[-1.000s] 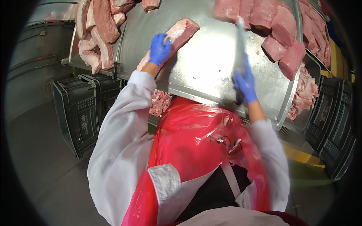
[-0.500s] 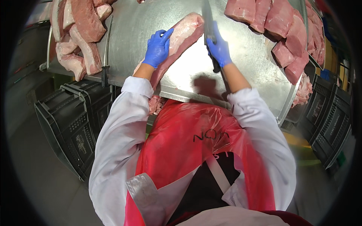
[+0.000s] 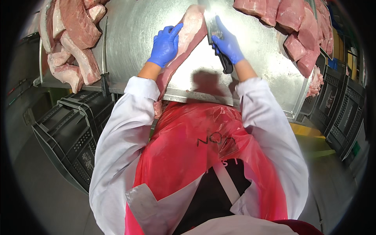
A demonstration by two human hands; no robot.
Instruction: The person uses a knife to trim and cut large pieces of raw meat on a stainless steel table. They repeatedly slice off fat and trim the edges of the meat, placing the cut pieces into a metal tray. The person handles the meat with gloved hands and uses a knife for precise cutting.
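Blue-gloved left hand (image 3: 164,46) flat on meat slab (image 3: 187,43)

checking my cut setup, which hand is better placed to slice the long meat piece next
Right. The right hand already grips the knife with its blade against the long meat piece. The left hand lies flat on the meat, steadying it.

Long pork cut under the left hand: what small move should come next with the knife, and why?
Probably draw the knife back toward the body along the right edge of the long pork cut. The left hand lies flat on the cut, pinning it to the steel table, and the right hand grips the handle with the blade at the meat's far end.
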